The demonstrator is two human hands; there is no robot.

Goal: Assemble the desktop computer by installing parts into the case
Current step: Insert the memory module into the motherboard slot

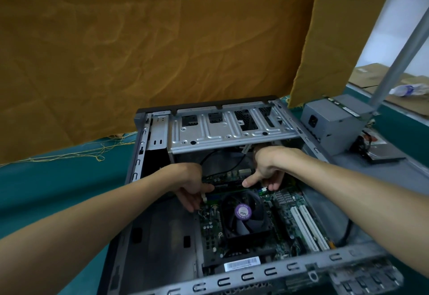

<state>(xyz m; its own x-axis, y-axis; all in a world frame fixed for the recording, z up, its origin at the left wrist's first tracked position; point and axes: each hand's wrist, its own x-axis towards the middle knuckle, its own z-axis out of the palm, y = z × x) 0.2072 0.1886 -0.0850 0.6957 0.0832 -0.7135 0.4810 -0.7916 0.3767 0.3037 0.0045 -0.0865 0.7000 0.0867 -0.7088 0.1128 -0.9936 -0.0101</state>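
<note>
The open grey computer case (234,276) lies on its side in front of me. On its floor sits the green motherboard (287,220) with a black CPU fan (243,215). A dark memory module (228,182) stands on edge in its slot just beyond the fan. My left hand (191,184) pinches the module's left end, thumb on top and fingers reaching down by a white slot clip. My right hand (267,169) pinches the right end, thumb stretched along the top edge and the other fingers curled. Most of the slot is hidden by my hands.
A silver drive cage (227,132) spans the case's far end just above my hands. A grey power supply (334,120) and a flat drive (385,153) lie on the green table (58,178) at right. A brown cloth (139,39) hangs behind; a metal pole (399,46) rises at right.
</note>
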